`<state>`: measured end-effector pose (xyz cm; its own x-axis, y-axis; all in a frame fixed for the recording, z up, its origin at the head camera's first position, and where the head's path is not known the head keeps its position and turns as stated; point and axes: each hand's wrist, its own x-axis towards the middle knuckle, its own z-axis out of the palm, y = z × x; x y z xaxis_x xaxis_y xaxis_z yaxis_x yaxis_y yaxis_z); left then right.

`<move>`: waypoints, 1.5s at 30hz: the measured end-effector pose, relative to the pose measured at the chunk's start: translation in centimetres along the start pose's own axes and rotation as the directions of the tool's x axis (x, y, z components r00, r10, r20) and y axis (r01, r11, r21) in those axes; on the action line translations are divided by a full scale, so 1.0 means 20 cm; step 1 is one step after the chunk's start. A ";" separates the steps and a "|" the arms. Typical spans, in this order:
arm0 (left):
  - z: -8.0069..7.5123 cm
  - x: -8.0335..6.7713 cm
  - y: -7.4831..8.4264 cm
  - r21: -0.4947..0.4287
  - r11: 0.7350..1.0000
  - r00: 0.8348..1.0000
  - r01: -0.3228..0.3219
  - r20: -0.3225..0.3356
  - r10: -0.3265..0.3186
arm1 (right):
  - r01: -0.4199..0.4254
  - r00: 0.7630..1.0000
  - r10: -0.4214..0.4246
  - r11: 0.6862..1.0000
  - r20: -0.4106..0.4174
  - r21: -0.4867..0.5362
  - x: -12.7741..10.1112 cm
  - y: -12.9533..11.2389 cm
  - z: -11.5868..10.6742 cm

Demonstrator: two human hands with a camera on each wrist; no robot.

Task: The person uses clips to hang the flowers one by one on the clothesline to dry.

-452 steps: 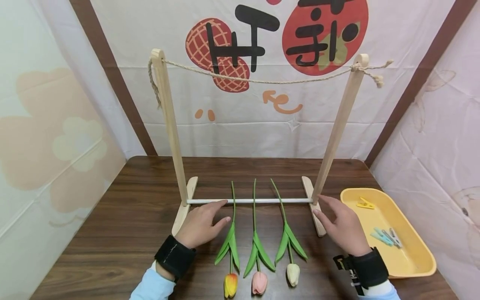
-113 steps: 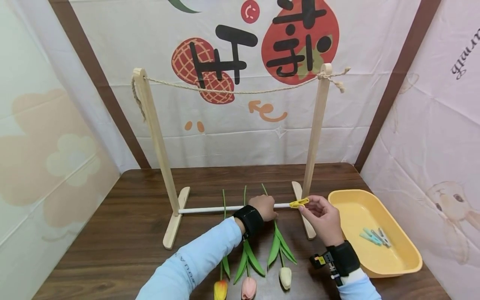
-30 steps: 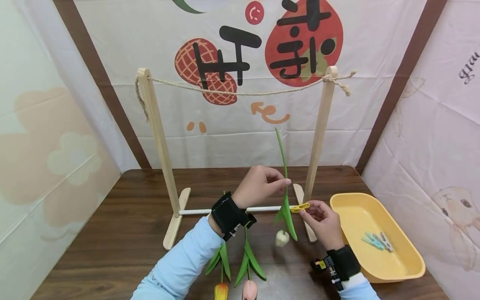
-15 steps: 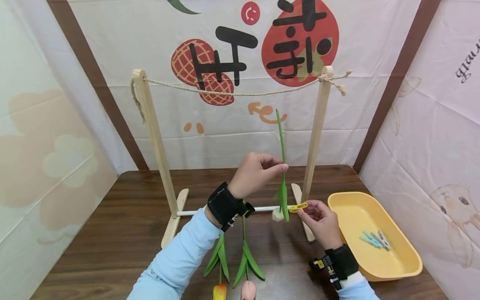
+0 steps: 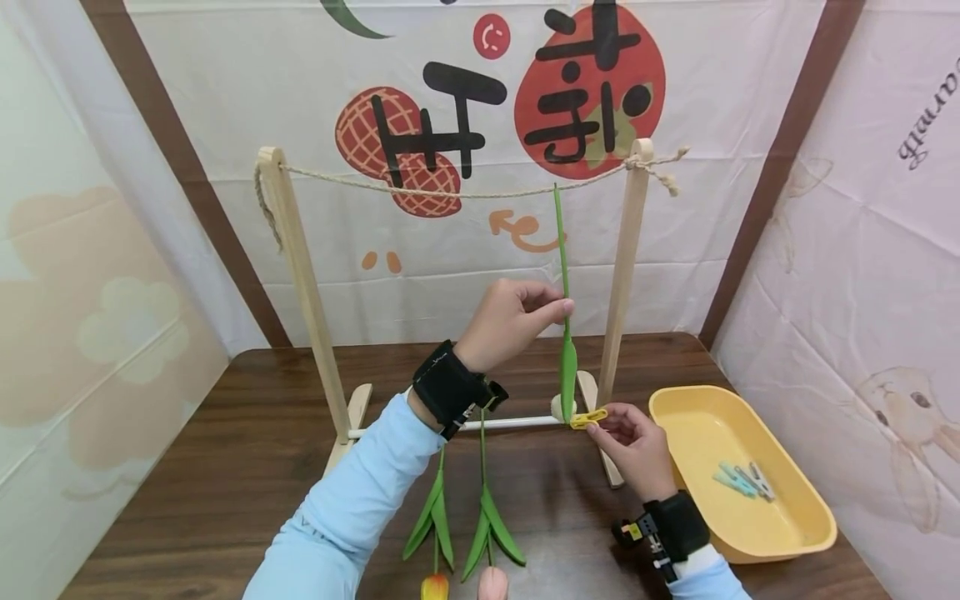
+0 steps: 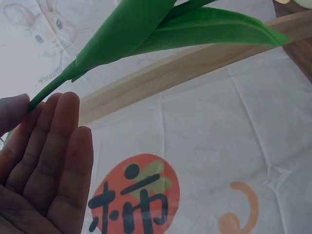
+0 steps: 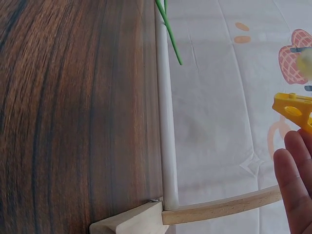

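My left hand [image 5: 510, 325] pinches the stem of a white artificial tulip [image 5: 568, 375] between thumb and fingers. The tulip hangs bloom-down, its stem tip level with the rope [image 5: 450, 196] in the head view; whether they touch I cannot tell. In the left wrist view, the thumb and fingertips meet on the green stem [image 6: 48, 90], below the broad leaves. My right hand [image 5: 637, 446] pinches a yellow clothespin [image 5: 588, 418] low by the rack's right foot. The right wrist view shows that clothespin [image 7: 292, 109] above the fingers, partly cut off by the frame edge.
A wooden rack with two posts [image 5: 618, 283] and a white crossbar [image 5: 517, 423] stands on the brown table. An orange-yellow tulip [image 5: 435, 587] and a pink tulip [image 5: 492, 583] lie in front. At right, a yellow tray [image 5: 712, 433] holds several clothespins [image 5: 742, 481].
The right hand has taken the yellow clothespin from the tray. The left hand has picked the white tulip off the table and raised it steadily toward rope height, while the right hand stays low.
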<state>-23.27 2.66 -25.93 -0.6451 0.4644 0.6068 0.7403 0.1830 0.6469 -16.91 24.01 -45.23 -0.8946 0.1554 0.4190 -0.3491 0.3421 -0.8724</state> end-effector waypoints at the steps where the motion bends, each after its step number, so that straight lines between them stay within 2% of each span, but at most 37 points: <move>1: 0.00 0.01 0.00 -0.003 1.000 1.000 -0.006 -0.002 0.006 | 0.002 1.000 -0.002 1.000 -0.001 -0.005 0.00 0.00 0.00; 10: -0.02 0.09 -0.01 0.045 0.999 1.000 -0.015 -0.011 0.016 | -0.011 1.000 0.010 1.000 -0.017 -0.005 0.00 0.00 0.00; 21: -0.03 0.13 -0.02 0.072 0.997 1.000 0.018 -0.021 -0.017 | -0.019 1.000 0.019 1.000 -0.015 0.015 0.01 -0.01 0.00; 28: -0.01 0.15 -0.03 0.078 0.997 1.000 0.010 -0.009 -0.010 | -0.028 0.999 0.028 0.999 -0.027 0.025 0.00 -0.01 0.00; 37: -0.02 0.15 -0.05 0.098 0.994 0.999 0.040 -0.007 -0.039 | 0.060 0.998 -0.059 0.998 -0.035 0.027 -0.01 -0.04 -0.01; 45: -0.02 0.16 -0.07 0.128 0.990 0.998 0.063 -0.025 -0.060 | 0.185 0.982 -0.184 0.982 -0.049 0.025 0.00 -0.18 -0.05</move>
<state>-26.43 3.58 -24.63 -0.6928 0.4308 0.5783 0.7166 0.3211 0.6192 -15.25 23.73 -41.79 -0.8004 0.1349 0.5841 -0.5159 0.3414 -0.7857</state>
